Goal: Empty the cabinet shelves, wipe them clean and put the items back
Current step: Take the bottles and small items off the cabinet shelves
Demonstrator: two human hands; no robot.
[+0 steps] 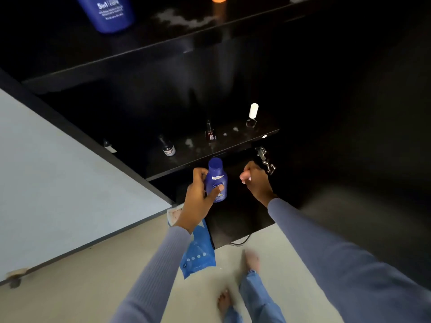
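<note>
One blue bottle is gripped upright by the left hand before the lower shelf; right hand is curled closed, apparently empty.

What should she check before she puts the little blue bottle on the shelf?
1. Left hand grips the small blue bottle firmly: ok.
2. Bottle cap on: ok.
3. Free spot on the lower shelf between the nail polish bottles: ok.
4. Shelf wiped clean: not ok, pale smudges show.
5. Right hand free to help: cannot tell, it is curled shut.
6. Wipes pack within reach: ok, on the floor below.
</note>
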